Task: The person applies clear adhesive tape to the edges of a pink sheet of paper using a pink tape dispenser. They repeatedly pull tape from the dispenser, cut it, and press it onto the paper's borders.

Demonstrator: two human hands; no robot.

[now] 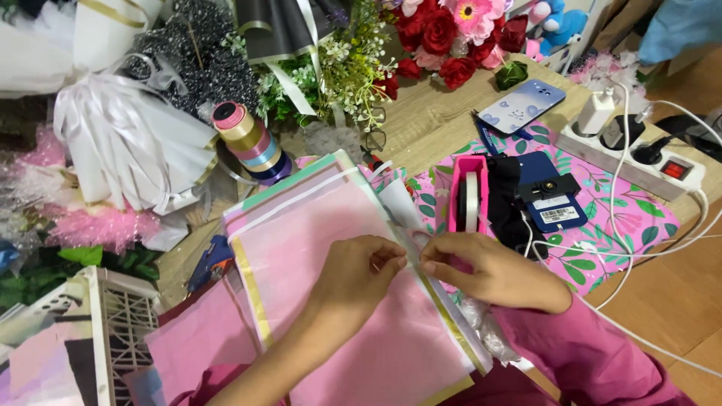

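Observation:
My left hand (359, 269) and my right hand (481, 272) meet over a stack of pink wrapping sheets (316, 248) with yellow and green edges. Both pinch a thin strip of clear tape (412, 254) between thumb and forefinger, at the right edge of the top sheet. A pink tape dispenser (468, 197) with a white roll stands just beyond my right hand. I wear a pink sleeve on the right arm.
Stacked ribbon spools (252, 143) lie at the back left beside white wrapped bouquets (120, 143). Red and pink flowers (451, 34), a phone (521, 105), a power strip (632, 154) with white cables, a blue card holder (553, 199) and a white basket (113, 323) surround the sheets.

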